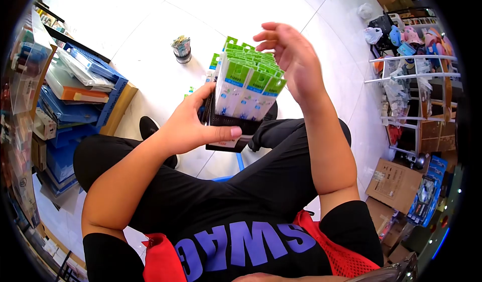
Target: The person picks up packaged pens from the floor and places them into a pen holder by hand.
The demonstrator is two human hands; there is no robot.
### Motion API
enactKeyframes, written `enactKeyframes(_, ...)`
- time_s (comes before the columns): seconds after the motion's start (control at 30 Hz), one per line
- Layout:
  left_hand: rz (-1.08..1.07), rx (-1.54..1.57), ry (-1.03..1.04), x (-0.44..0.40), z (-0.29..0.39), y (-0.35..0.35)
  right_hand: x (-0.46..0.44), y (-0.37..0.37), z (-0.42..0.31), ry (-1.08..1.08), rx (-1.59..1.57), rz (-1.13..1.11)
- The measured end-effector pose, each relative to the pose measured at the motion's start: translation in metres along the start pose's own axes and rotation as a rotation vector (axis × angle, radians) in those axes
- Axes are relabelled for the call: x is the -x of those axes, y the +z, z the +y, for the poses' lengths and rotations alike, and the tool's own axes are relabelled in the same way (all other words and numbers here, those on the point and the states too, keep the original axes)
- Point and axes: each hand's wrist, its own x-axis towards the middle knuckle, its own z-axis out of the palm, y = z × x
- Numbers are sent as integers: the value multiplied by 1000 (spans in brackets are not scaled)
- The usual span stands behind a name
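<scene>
My left hand (pixel 193 121) grips a black mesh holder (pixel 233 125) above my lap, its thumb across the near side. Packed tightly inside stand many flat clear packets (pixel 246 93) with green-and-blue header cards; what they contain is too small to name. Held up at the upper right of the packets, my right hand (pixel 293 58) has its fingers apart and slightly bent. Nothing shows in it, and whether its fingertips touch the green card tops I cannot tell.
A small dark cup (pixel 183 56) of upright items stands on the white floor. Blue folders (pixel 70 106) fill a shelf at left. On the right are a white wire rack (pixel 416 76) with bags and toys, and a cardboard box (pixel 394 185).
</scene>
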Motion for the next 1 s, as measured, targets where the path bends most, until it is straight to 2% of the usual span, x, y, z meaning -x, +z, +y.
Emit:
enactKeyframes(0.07, -69, 37, -9, 4, 1, -1, -3, 3, 8, 202, 20, -53)
enactKeyframes(0.2, -123, 55, 1, 7, 5, -3, -6, -2, 19, 342, -208, -245)
enactKeyframes(0.3, -140, 107, -31, 7, 5, -5, -13, -3, 27, 367, -250, -251)
enactKeyframes(0.4, -136, 129, -15, 8, 3, -4, -9, 6, 17, 514, -256, -140)
enactKeyframes(0.5, -135, 120, -23, 8, 6, -3, -13, 2, 26, 429, -175, -190)
enactKeyframes(0.6, -119, 159, -30, 7, 3, -3, -14, 7, 19, 363, -145, 22)
enactKeyframes(0.7, -91, 122, -9, 6, 0, -4, -15, -1, 14, 268, -114, 71)
enactKeyframes(0.83, -103, 120, -41, 5, 6, -6, -7, 0, 20, 441, -128, -236)
enactKeyframes(1.0, -105, 95, -14, 5, 0, -8, -9, 8, 29, 414, -83, -195)
